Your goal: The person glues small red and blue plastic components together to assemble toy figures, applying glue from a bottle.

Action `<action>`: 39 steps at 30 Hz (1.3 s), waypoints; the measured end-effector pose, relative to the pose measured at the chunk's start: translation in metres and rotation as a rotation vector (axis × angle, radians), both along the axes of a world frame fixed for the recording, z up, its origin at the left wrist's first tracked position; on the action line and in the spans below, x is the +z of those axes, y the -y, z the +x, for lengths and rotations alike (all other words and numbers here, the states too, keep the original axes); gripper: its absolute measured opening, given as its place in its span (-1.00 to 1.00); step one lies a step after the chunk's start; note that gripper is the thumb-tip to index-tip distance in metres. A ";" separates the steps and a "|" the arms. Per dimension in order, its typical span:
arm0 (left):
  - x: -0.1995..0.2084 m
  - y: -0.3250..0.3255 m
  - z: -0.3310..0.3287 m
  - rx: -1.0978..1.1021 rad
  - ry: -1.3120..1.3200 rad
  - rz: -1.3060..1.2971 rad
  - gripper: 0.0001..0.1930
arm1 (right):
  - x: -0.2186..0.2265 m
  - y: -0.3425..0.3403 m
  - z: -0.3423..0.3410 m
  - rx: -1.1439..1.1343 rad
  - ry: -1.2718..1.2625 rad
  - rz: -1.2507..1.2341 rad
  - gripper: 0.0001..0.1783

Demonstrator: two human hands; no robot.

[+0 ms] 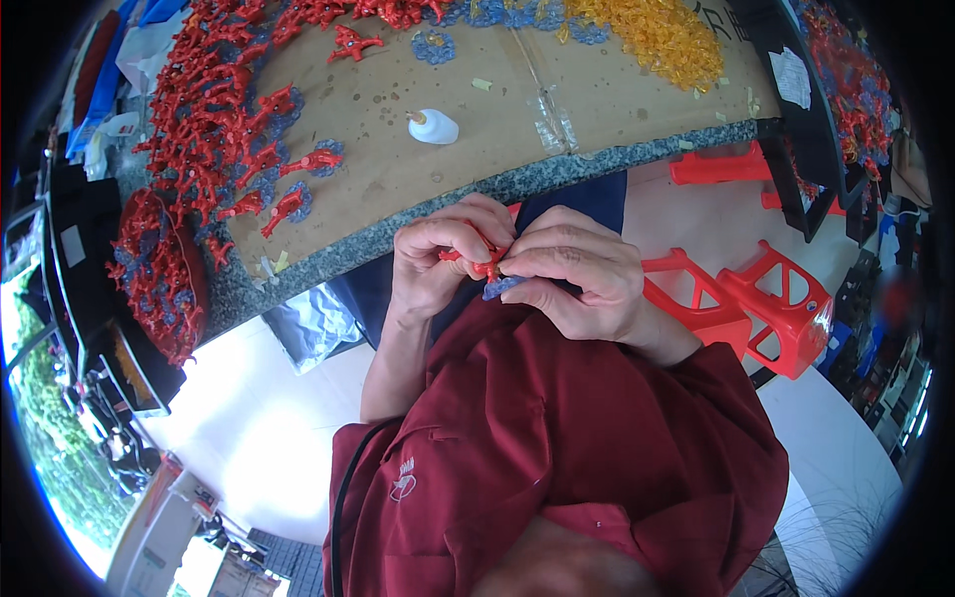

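Close to my chest, just off the table's front edge, my left hand [438,249] is closed around a small red plastic figure [484,269]. The fingers hide much of its shape. My right hand [585,264] pinches a translucent blue plastic piece [502,288] at the figure's lower end, between thumb and fingers. The two parts meet there; whether they are joined I cannot tell. On the brown-covered table beyond my hands lies a white squeeze bottle [434,127], tilted, with its tip to the left.
Many red figures [204,119] on blue pieces crowd the left side of the table [398,189]. A heap of yellow translucent pieces [662,45] lies at the far right. A red container [159,269] full of figures stands at the left corner. Red stools [781,298] are on the floor at right.
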State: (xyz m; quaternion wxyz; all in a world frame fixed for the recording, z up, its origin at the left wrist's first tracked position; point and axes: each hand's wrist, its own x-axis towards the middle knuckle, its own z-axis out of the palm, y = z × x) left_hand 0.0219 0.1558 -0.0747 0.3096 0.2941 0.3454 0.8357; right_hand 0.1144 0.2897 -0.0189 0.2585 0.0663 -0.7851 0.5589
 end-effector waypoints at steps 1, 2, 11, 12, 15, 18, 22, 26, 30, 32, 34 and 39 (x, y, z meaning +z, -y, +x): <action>0.001 0.000 -0.001 0.001 -0.051 -0.025 -0.92 | -0.002 0.000 0.001 -0.001 0.000 -0.011 -0.67; 0.002 0.000 -0.001 0.003 -0.052 -0.028 -0.92 | -0.004 0.000 0.000 0.002 -0.001 -0.014 -0.67; 0.034 0.004 -0.002 0.171 -0.364 -0.317 -0.91 | -0.027 -0.009 -0.004 0.116 -0.051 -0.262 -0.73; 0.037 0.005 -0.003 0.187 -0.419 -0.348 -0.90 | -0.030 -0.009 -0.006 0.133 -0.064 -0.300 -0.72; 0.042 0.010 -0.004 0.202 -0.438 -0.389 -0.88 | -0.034 -0.007 -0.011 0.190 -0.073 -0.367 -0.71; 0.049 0.021 -0.011 0.232 -0.406 -0.454 -0.84 | -0.025 -0.010 -0.022 0.185 -0.025 -0.269 -0.69; 0.055 0.035 -0.023 0.598 -0.748 -0.890 -0.78 | -0.026 -0.015 -0.029 -0.045 0.133 -0.193 -0.65; 0.056 0.039 -0.038 0.846 -1.023 -1.188 -0.81 | -0.018 -0.014 -0.047 -0.197 0.181 -0.016 -0.62; 0.048 0.040 -0.065 1.028 -1.175 -1.187 -0.80 | -0.005 -0.004 -0.066 -0.211 0.236 0.086 -0.53; 0.048 0.041 -0.077 1.081 -1.234 -1.265 -0.78 | -0.008 -0.001 -0.075 -0.221 0.228 0.150 -0.52; 0.050 0.042 -0.083 1.054 -1.237 -1.248 -0.77 | -0.012 0.001 -0.083 -0.237 0.221 0.214 -0.52; 0.066 0.025 -0.076 0.983 -1.250 -1.311 -0.71 | -0.023 0.000 -0.087 -0.246 0.125 0.244 -0.63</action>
